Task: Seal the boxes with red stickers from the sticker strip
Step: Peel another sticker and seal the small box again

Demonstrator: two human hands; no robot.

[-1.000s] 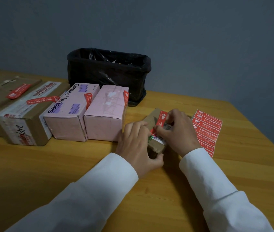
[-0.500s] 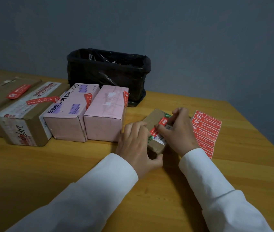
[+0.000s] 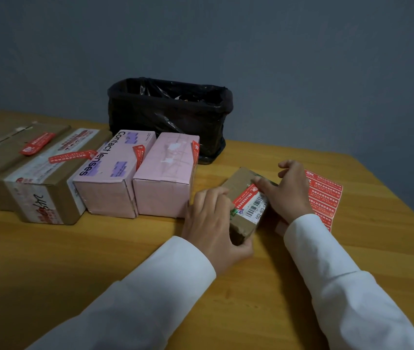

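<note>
Both hands are on the small brown box (image 3: 245, 198) mid-table: left hand (image 3: 213, 221) grips its near end, right hand (image 3: 290, 193), earlier pinching the red sticker (image 3: 247, 195), now presses it flat with a straight finger; sticker strip (image 3: 326, 198) lies just right.

It looked like a small packing spot in a home or back office, though which I couldn't tell. A plain wooden counter (image 3: 49, 261) stood against a bare grey wall (image 3: 302, 59). Used cartons (image 3: 46, 188) and pink boxes (image 3: 165, 178) sat in a row, each with a red sticker, beside a sticker strip (image 3: 324, 198) and a bin (image 3: 170, 114) lined with a black bag.
</note>
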